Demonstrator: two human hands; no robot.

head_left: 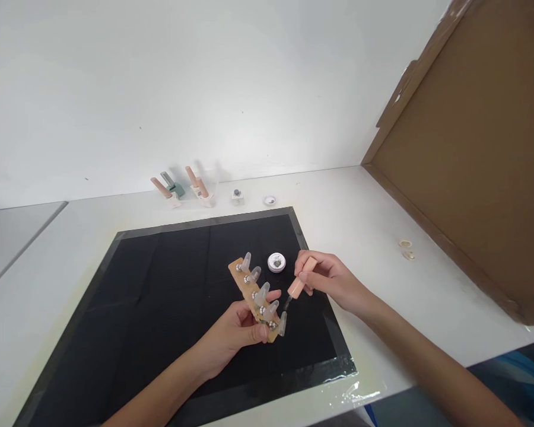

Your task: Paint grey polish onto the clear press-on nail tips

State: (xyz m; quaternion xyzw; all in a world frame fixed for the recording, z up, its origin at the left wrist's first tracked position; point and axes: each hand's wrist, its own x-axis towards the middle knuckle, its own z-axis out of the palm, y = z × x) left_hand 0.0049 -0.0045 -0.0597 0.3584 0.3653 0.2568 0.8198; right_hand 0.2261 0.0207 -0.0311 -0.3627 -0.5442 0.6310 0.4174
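Observation:
My left hand (244, 328) grips the lower end of a wooden nail-tip stand (249, 290), thumb on top. Several clear nail tips (262, 294) stick up from it on small metallic mounts. In my right hand (323, 273) is a peach nail polish brush (297, 287), held by its cap with the bristles down. The dark bristles are close to the nail tip (283, 324) at the stand's near end; whether they touch it I cannot tell. Just beyond the hands, a small round white pot (276, 262) with something greyish inside lies on the black mat (173, 296).
Polish bottles with peach caps (202, 188) and a green bottle (175, 188) stand along the wall. Beside them are a small clear jar (237, 197) and a round white lid or dish (269, 201). Two small beige pieces (407, 249) lie right, near a big cardboard box (471, 148).

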